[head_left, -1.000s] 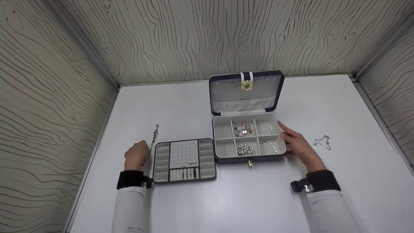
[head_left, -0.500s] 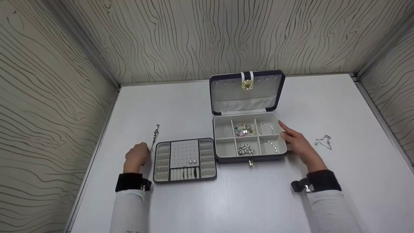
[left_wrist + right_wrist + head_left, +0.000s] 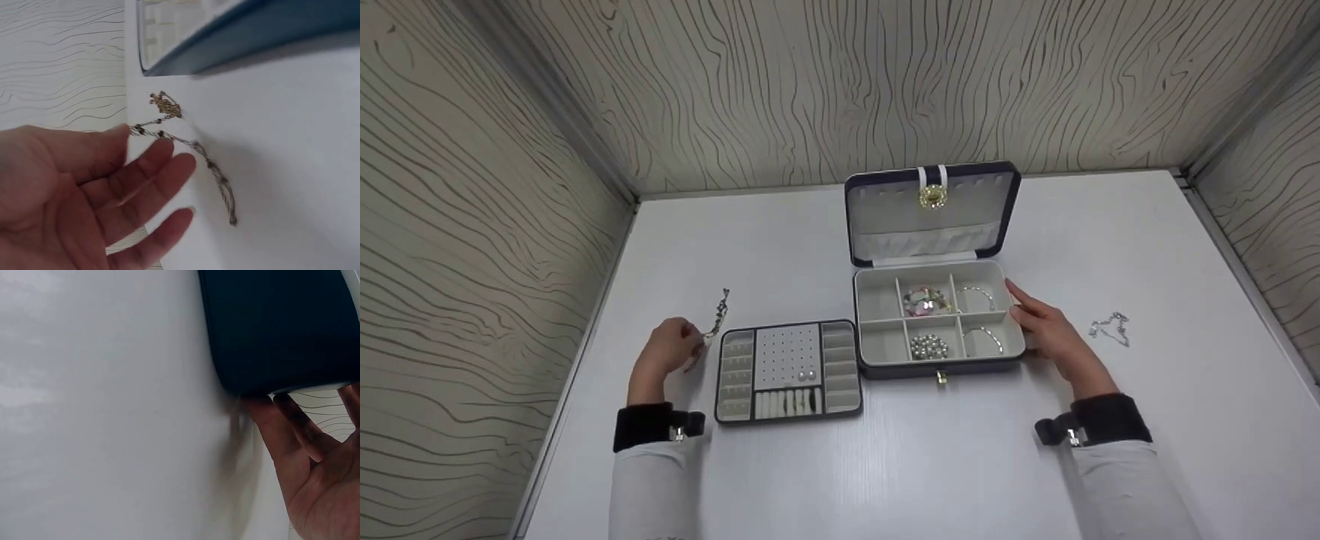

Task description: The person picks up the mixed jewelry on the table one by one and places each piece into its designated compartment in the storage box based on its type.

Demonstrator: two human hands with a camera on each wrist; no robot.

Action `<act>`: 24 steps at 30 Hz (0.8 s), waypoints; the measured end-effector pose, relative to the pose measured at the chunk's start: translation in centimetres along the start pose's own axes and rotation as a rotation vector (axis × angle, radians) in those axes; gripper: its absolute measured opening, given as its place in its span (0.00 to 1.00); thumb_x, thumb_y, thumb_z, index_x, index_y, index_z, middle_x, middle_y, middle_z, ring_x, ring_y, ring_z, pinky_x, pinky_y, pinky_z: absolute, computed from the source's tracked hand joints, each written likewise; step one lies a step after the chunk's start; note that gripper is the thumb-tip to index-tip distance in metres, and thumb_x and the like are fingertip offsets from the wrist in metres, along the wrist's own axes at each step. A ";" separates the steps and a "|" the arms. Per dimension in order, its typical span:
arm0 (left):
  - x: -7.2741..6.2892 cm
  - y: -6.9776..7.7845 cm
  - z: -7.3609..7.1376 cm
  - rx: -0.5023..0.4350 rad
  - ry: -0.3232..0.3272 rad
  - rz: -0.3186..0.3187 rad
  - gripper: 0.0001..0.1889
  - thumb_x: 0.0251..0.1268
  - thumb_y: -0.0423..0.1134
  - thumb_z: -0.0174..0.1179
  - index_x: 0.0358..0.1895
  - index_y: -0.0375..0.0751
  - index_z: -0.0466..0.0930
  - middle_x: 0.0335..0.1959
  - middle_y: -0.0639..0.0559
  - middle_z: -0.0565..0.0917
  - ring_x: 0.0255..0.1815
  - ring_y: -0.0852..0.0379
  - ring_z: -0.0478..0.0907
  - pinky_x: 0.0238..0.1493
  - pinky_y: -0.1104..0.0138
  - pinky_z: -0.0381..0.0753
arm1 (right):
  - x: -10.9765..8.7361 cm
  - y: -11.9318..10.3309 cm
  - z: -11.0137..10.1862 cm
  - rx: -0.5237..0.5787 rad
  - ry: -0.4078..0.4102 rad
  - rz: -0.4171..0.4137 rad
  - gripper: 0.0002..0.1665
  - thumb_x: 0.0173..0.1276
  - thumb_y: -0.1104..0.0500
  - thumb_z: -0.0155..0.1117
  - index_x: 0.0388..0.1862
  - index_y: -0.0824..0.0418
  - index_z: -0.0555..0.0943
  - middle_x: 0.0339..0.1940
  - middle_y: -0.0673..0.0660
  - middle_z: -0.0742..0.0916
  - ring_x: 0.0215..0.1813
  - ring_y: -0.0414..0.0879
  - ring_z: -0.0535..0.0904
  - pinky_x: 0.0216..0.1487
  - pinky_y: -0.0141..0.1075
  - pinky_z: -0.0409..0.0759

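Observation:
In the left wrist view my left hand [image 3: 112,197] pinches a thin beaded chain necklace [image 3: 211,165] between thumb and index finger, the other fingers loosely bent. One part of the necklace bunches up near the tray; another strand trails across the table. From the head view, my left hand [image 3: 667,347] is just left of the grey jewelry tray [image 3: 787,356]. My right hand [image 3: 1057,341] rests against the right side of the jewelry box [image 3: 941,367], fingers mostly straight. The right wrist view has its fingertips at the dark box's [image 3: 281,332] edge.
The box's lid [image 3: 926,217] stands up with a gold clasp. Its compartments hold a colourful bracelet [image 3: 926,301], a pearl bracelet [image 3: 928,347] and thin bangles [image 3: 982,341]. Two pearl earrings [image 3: 807,376] sit in the tray. A silver chain [image 3: 1112,330] lies at the right.
My left hand has shifted slightly left and turned, its fingers now seen pinching the necklace with a strand hanging beneath. The right hand and the box have stayed put.

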State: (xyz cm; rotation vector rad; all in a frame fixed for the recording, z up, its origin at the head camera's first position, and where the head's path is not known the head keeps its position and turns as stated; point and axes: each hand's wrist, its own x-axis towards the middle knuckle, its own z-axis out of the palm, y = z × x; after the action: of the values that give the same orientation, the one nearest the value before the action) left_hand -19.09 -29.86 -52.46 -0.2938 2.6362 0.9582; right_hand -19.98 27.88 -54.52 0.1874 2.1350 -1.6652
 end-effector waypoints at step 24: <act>1.0 0.5 0.7 0.122 0.039 0.033 0.07 0.66 0.34 0.58 0.38 0.32 0.79 0.29 0.45 0.82 0.26 0.53 0.77 0.27 0.61 0.74 | -0.1 0.0 0.0 -0.012 0.001 -0.024 0.34 0.80 0.48 0.46 0.79 0.41 0.48 0.77 0.68 0.57 0.74 0.67 0.55 0.60 0.68 0.63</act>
State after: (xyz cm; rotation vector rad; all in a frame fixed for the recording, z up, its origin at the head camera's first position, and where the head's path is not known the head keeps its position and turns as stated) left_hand -20.00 -29.07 -53.02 -0.2424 2.7291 0.8051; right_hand -19.90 27.92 -54.51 0.1601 2.1560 -1.6649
